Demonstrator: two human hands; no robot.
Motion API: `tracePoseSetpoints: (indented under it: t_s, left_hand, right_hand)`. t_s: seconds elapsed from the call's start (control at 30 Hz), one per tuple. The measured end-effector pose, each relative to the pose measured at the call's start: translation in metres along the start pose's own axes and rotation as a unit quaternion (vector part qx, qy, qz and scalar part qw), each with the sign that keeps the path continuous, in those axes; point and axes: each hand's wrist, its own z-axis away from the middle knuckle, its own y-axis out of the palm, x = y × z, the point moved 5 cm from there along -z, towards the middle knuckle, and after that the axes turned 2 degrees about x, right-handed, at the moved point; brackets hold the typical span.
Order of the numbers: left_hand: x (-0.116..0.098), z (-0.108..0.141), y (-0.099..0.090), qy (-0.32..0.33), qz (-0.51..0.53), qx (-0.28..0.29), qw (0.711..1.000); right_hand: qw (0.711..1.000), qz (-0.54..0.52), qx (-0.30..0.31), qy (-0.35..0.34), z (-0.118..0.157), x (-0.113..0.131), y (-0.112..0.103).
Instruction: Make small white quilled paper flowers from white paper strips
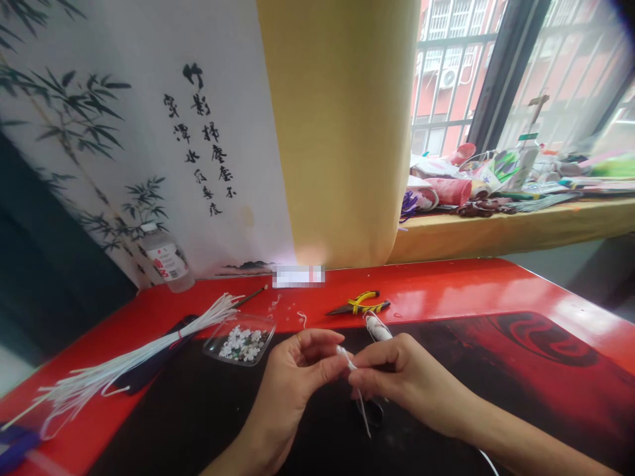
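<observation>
My left hand (292, 380) and my right hand (411, 380) meet over the dark mat, both closed in a pinch. Between their fingertips is a white cord (366, 415), bunched at its top where the fingers grip it. One tail dangles below the right fingertips. Whether the bunched part is a knot cannot be made out. Just behind the right hand lies a white spool of cord (378, 328), partly covered by that hand. Under the hands is a small dark looped object (376, 414), mostly hidden.
Yellow-black pliers (360, 304) lie behind the hands. Left of them are a clear tray (212, 352) of white and dark beads, a bundle of white cords (149, 350) and a plastic bottle (169, 261). The mat (198, 423) covers the red table (446, 287). Clutter fills the windowsill (496, 228).
</observation>
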Motion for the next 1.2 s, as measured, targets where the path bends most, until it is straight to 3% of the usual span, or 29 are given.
tracePoseSetpoints:
  t_s: [0.13, 0.43, 0.6, 0.77, 0.93, 1.03, 1.1, 1.2]
  left_hand:
    - [-0.001, 0.002, 0.006, 0.004, -0.016, 0.038, 0.999]
    - [-0.004, 0.003, 0.002, 0.08, -0.115, 0.029, 0.99]
    - [-0.007, 0.003, 0.002, 0.108, -0.079, 0.046, 0.99]
    - [-0.003, -0.002, 0.004, 0.071, -0.007, 0.071, 0.995]
    - [0.004, -0.004, -0.002, 0.017, 0.03, -0.012, 0.999]
    - [0.003, -0.004, 0.0, 0.017, 0.046, -0.01, 0.999]
    - [0.002, -0.003, 0.003, 0.017, 0.049, 0.01, 0.999]
    - [0.002, -0.001, 0.004, 0.022, 0.027, 0.024, 0.999]
  right_hand:
    - [0.999, 0.031, -0.019, -0.031, 0.0, -0.004, 0.0]
    - [0.981, 0.176, -0.061, -0.061, 0.002, 0.003, 0.004]
    - [0.976, 0.188, -0.048, -0.103, 0.003, 0.008, 0.005]
    - [0.994, 0.095, -0.03, -0.032, 0.002, 0.0, 0.003]
    - [0.982, 0.149, -0.099, -0.054, 0.002, 0.001, -0.001]
    - [0.948, 0.242, -0.168, -0.122, 0.006, 0.005, -0.006]
    - [0.896, 0.335, -0.218, -0.195, 0.013, 0.011, -0.008]
    - [0.832, 0.425, -0.238, -0.267, 0.02, 0.017, -0.006]
